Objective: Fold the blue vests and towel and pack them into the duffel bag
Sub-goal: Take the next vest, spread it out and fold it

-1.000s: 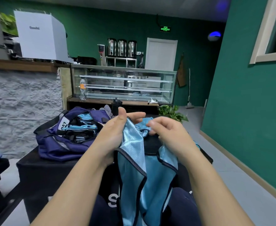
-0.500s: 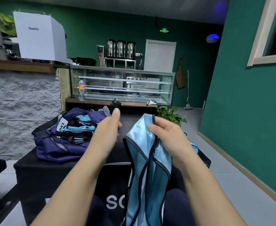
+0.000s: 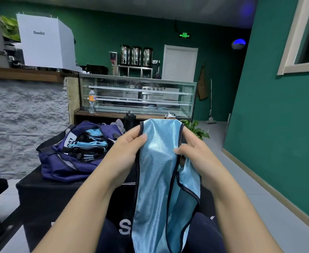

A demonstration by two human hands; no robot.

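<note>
Left hand [image 3: 130,146] and right hand [image 3: 195,150] each pinch my blue vest [image 3: 159,161] right of the duffel bag [image 3: 59,165]; slick fabric may slip, spoiling the fold.

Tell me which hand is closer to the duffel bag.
Left. The left hand grips the vest just right of the duffel bag; the right hand holds the vest's far edge.

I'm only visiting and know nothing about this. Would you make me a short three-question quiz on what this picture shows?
1. True or false: both hands grip the shiny light-blue vest with dark trim.
2. Where does the open navy-blue fabric duffel bag lie: A on the floor, B on the black box-like table, C on the person's lap?
3. What already lies inside the bag?

Key: 1 true: left hand, right hand. 2 B. 3 folded light-blue vests.
</note>
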